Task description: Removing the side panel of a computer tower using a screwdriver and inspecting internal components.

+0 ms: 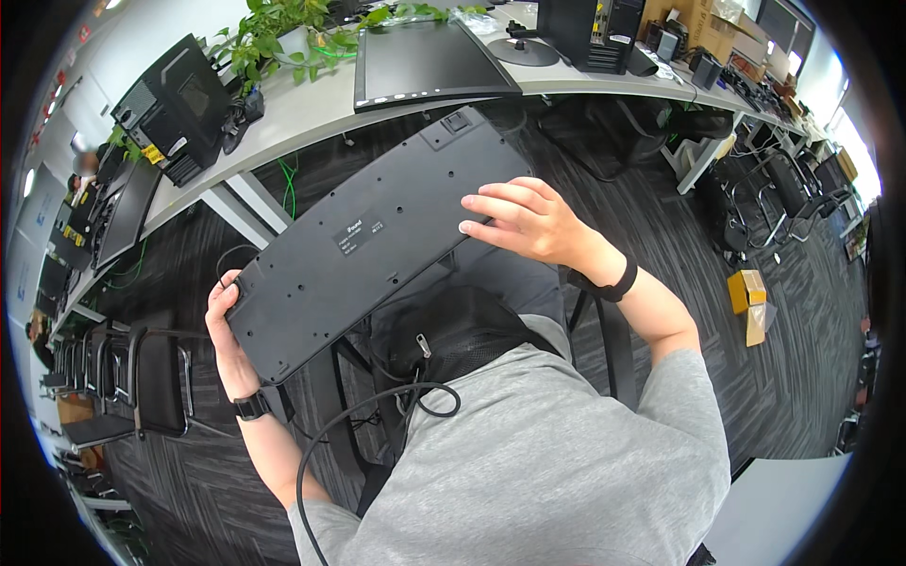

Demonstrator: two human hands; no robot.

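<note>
A black keyboard [321, 255] is held upside down in front of me, slanting up to the right, with its underside and a small label [360, 236] showing. My left hand [224, 311] grips its left end, thumb on the underside and the other fingers hidden behind it. At the opposite end, my right hand [524, 219] has its fingers spread over the lower right corner. Its thumb does not show clearly. A cable [234, 249] curves by the left end.
Ahead stands a grey desk [307, 111] with a flat-lying monitor [429, 61], potted plants [274, 33] and computer towers [179, 111]. Chairs [156, 377] line the left side. To the right, an open cardboard box [747, 292] lies on the dark carpet. Black cable [311, 453] loops beside my shirt.
</note>
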